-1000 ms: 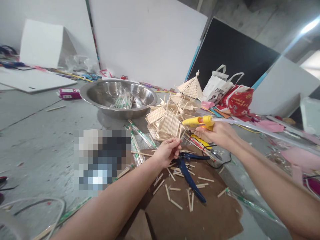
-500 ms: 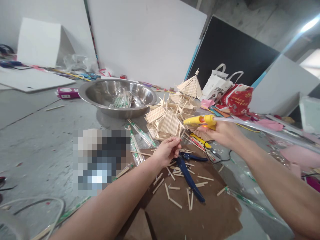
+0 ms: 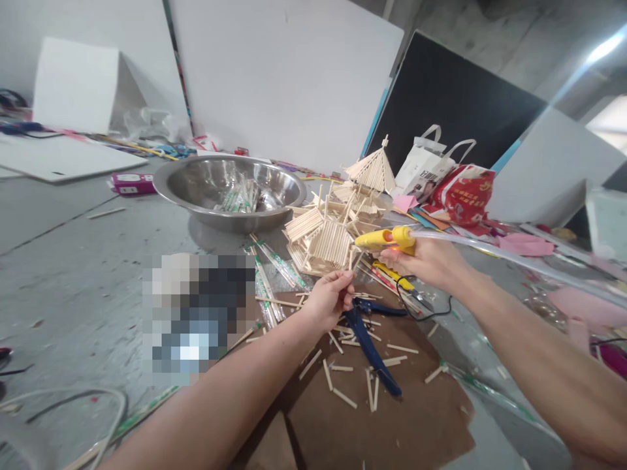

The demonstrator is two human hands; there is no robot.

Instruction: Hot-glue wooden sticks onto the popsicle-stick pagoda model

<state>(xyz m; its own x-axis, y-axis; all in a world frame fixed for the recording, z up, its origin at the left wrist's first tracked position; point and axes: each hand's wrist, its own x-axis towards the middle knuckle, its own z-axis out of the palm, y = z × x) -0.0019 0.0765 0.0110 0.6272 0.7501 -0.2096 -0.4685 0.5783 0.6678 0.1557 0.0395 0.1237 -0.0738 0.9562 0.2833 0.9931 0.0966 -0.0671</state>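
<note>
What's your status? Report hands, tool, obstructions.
Left hand pinches thin stick at stick house. Right hand grips glue gun, nozzle near stick. Blue pliers beside left hand.

Glue gun: small, yellow, held about level in right hand. Nozzle pointed left, tip just beside right front edge of stick model. Orange spot showed on body.
Clear glue stick: long, stuck out of gun's rear, ran right, away from stick model.
Thin wooden stick: pale, short, roughly upright, pinched in fingertips of left hand, just below stick model's front edge, near gun's tip.
Stick model: pale wooden house, slatted pitched roofs, upright on floor.
</note>
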